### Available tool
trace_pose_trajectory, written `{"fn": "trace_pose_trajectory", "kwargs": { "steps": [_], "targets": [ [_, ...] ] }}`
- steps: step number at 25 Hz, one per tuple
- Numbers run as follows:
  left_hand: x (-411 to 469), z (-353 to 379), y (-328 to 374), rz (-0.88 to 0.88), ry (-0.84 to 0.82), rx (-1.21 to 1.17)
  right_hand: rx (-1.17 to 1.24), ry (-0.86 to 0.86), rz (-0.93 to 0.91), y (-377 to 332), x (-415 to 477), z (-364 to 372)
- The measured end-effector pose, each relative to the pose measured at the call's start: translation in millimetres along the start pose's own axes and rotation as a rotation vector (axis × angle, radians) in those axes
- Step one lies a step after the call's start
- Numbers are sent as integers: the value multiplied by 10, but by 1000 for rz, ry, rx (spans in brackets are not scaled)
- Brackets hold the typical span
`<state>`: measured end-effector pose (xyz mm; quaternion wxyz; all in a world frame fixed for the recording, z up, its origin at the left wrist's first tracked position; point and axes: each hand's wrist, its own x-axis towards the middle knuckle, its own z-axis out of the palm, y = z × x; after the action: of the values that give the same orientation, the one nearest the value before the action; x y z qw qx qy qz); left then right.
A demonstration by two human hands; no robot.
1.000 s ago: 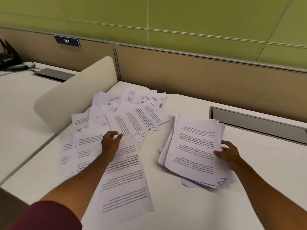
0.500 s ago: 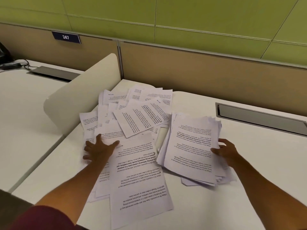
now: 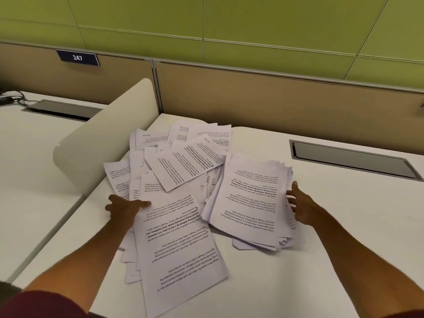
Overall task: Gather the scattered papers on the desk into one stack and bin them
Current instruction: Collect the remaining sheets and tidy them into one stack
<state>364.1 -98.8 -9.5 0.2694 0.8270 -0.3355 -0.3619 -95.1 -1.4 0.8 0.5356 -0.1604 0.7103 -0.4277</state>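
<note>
Printed white papers cover the middle of the white desk (image 3: pixel 321 260). A loose spread of scattered sheets (image 3: pixel 181 171) lies left of centre, with one long sheet (image 3: pixel 181 253) reaching toward me. To the right sits a rough stack of papers (image 3: pixel 250 200), its edges uneven. My left hand (image 3: pixel 125 208) presses flat on the left edge of the scattered sheets, thumb on the paper. My right hand (image 3: pixel 302 208) rests with spread fingers against the right edge of the stack. No bin is in view.
A cream curved divider (image 3: pixel 91 143) stands left of the papers, separating a neighbouring desk (image 3: pixel 29 180). A tan partition (image 3: pixel 275 97) backs the desk. A grey cable hatch (image 3: pixel 353 161) is set in the desktop at the right; another hatch (image 3: pixel 62 109) lies at far left.
My left hand has slid the scattered sheets rightward, so they now touch and overlap the stack. My right hand stays at the stack's right edge, fingers now more spread.
</note>
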Motion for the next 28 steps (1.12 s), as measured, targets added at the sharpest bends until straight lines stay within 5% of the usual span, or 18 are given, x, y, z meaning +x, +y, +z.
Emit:
{"fn": "trace_pose_trajectory", "kwargs": {
  "steps": [5,11,18,28],
  "targets": [
    [95,-146,-12,-27,-175,-233,-78,48,-26,4,-28,121],
    [-65,-83,-84,379,-198,-48,-56,16,-73,32,-26,157],
    [-7,-280,37,327,-346,-434,-100,45,-157,92,3,197],
    [132,-488,373,270,-492,-677,-127,78,-208,110,-33,233]
  ]
}}
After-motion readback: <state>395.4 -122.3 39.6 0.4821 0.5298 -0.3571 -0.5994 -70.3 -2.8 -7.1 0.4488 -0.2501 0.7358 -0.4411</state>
